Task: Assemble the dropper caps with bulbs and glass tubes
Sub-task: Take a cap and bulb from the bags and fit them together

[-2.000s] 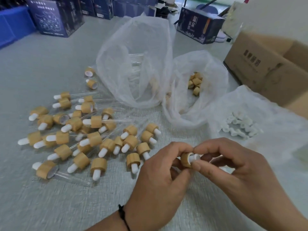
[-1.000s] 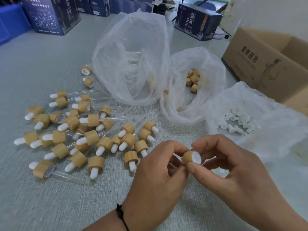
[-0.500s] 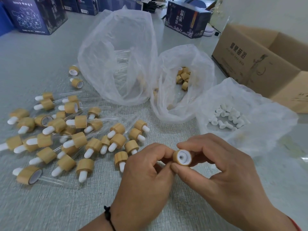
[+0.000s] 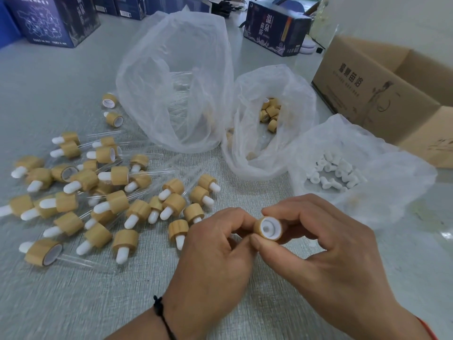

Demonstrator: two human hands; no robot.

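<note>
The dropper cap sits pinched between both hands above the tabletop, its white open end facing the camera. The left hand and right hand each curl fingertips around its rim. Finished droppers lie scattered to the cap's left.

On the table, the assembled droppers lie scattered at the left, with three open bags in a row behind and to the right of them: the bag of glass tubes leftmost, the bag of caps in the middle, the bag of bulbs rightmost. A cardboard box stands behind the bag of bulbs at the right edge, and printed boxes line the far side. Nearest the camera, the left hand and right hand meet around one cap in front of the bags.
</note>
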